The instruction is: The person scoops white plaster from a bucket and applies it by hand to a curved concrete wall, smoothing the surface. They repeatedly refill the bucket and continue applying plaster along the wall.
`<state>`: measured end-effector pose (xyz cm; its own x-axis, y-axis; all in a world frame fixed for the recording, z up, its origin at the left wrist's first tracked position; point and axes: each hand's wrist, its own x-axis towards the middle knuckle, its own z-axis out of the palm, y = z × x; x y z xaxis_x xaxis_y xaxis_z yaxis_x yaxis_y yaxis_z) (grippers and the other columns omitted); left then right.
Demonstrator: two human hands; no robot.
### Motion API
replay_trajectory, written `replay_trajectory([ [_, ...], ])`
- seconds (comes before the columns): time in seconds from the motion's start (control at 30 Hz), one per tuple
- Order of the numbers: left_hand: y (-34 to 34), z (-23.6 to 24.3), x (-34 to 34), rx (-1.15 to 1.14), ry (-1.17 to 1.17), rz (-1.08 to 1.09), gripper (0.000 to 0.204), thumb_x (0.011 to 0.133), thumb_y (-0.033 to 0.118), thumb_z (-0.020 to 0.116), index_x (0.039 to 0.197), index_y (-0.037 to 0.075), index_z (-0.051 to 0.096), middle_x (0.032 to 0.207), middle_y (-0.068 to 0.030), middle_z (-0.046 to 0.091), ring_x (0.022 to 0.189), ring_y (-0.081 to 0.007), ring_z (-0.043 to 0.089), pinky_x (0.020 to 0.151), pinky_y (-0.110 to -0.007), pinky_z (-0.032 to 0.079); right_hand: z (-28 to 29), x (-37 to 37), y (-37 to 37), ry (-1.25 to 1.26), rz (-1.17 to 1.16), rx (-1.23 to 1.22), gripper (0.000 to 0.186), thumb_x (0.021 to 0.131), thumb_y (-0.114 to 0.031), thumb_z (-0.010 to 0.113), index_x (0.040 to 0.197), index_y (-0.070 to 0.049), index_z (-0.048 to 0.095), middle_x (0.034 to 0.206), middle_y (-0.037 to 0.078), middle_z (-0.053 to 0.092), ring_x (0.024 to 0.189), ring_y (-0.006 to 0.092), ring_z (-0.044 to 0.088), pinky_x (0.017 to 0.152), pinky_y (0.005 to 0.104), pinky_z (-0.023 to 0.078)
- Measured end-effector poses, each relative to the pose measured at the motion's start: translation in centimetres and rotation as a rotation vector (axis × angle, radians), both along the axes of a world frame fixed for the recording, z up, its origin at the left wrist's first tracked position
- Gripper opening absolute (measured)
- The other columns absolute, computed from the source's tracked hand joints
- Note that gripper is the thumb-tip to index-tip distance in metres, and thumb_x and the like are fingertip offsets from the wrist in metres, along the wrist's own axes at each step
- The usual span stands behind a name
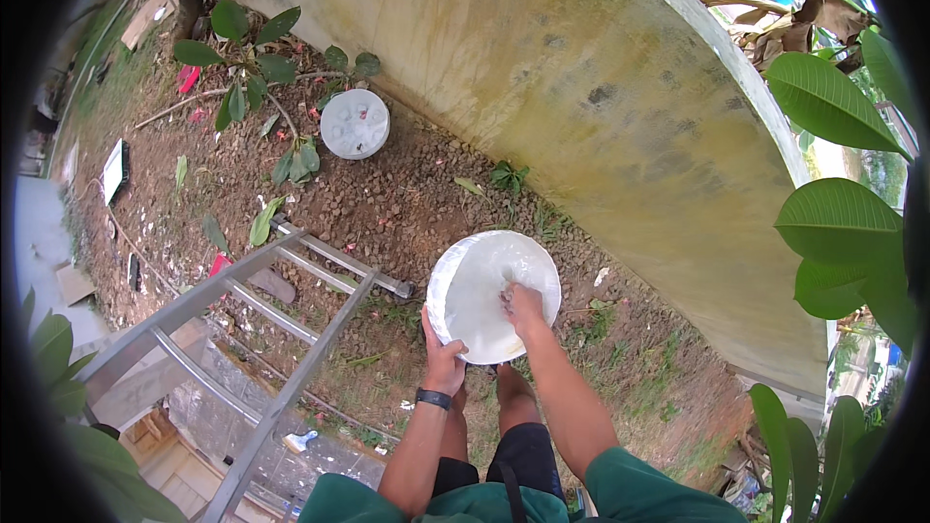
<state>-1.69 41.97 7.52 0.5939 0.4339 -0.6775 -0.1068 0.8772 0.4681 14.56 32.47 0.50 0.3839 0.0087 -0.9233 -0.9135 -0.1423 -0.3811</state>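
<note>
Looking down from the head view, the person has a white bucket [443,289] in front of their legs, above bare, stony soil [387,199]. The left hand [445,365] is closed around the near-left side of the bucket, its thumb lying over the rim; a dark wristband [434,398] circles that wrist. The right hand [524,308] is within the bucket's opening, towards its right side, with the fingers bent and bunched together; whether they grip anything cannot be told. The bucket's inside is whitish.

To the left, a metal ladder [294,392] slants across the view, its end near the bucket but apart from it. Farther off, a second white bucket [325,126] stands near the foot of a stained wall [581,116], just beside a leafy plant [275,68]. A brush [300,442] lies at the lower left, seen past the ladder.
</note>
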Motion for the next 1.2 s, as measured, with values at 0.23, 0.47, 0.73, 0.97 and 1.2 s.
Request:
replay_trajectory([
  [0.23, -1.8, -0.5, 1.0, -0.05, 0.004, 0.069, 0.114, 0.065, -0.013, 0.05, 0.167, 0.022, 0.011, 0.156, -0.0106, 0.038, 0.136, -0.0293, 0.049, 0.099, -0.037, 0.054, 14.5, 10.6, 4.5, 0.054, -0.576, 0.731, 0.023, 0.106, -0.013, 0.048, 0.099, 0.001, 0.064, 0.094, 0.014, 0.072, 0.088, 0.0282, 0.07, 0.089, 0.0433, 0.062],
  [0.47, -3.5, 1.2, 2.6, -0.065, -0.006, 0.095, 0.115, 0.065, -0.012, 0.05, 0.167, 0.024, 0.01, 0.158, -0.0112, 0.038, 0.142, -0.0303, 0.045, 0.105, -0.038, 0.051, 30.1, 20.6, 1.8, -0.67, -0.404, 0.793, 0.045, 0.11, -0.021, 0.044, 0.145, 0.007, 0.046, 0.144, 0.024, 0.055, 0.14, 0.0333, 0.052, 0.117, 0.0466, 0.047],
  [0.73, -6.0, 0.8, 4.8, 0.012, -0.003, 0.101, 0.114, 0.067, -0.011, 0.051, 0.167, 0.025, 0.01, 0.156, -0.0105, 0.039, 0.141, -0.0305, 0.046, 0.105, -0.041, 0.051, 2.8, 7.3, -4.1, 0.073, -0.205, 0.136, 0.033, 0.105, -0.017, 0.049, 0.134, 0.0, 0.056, 0.128, 0.015, 0.061, 0.113, 0.0286, 0.062, 0.102, 0.0445, 0.052],
  [0.97, -7.2, 1.3, 7.3, -0.029, -0.082, 0.187, 0.111, 0.066, -0.01, 0.05, 0.165, 0.025, 0.016, 0.154, -0.0108, 0.041, 0.14, -0.0314, 0.046, 0.11, -0.044, 0.049, 15.9, 17.7, 3.1, 0.073, -0.476, 0.719, 0.022, 0.106, -0.013, 0.048, 0.105, 0.003, 0.063, 0.103, 0.015, 0.07, 0.101, 0.028, 0.069, 0.095, 0.0409, 0.061],
  [1.2, -7.0, 1.8, 9.3, -0.011, -0.042, 0.189, 0.106, 0.066, -0.01, 0.049, 0.162, 0.024, 0.02, 0.152, -0.0122, 0.042, 0.139, -0.0334, 0.048, 0.11, -0.047, 0.049, 24.3, 23.6, 3.2, -0.458, -0.123, 0.84, 0.032, 0.108, -0.022, 0.05, 0.128, 0.003, 0.057, 0.123, 0.018, 0.065, 0.123, 0.0312, 0.063, 0.11, 0.0444, 0.054],
])
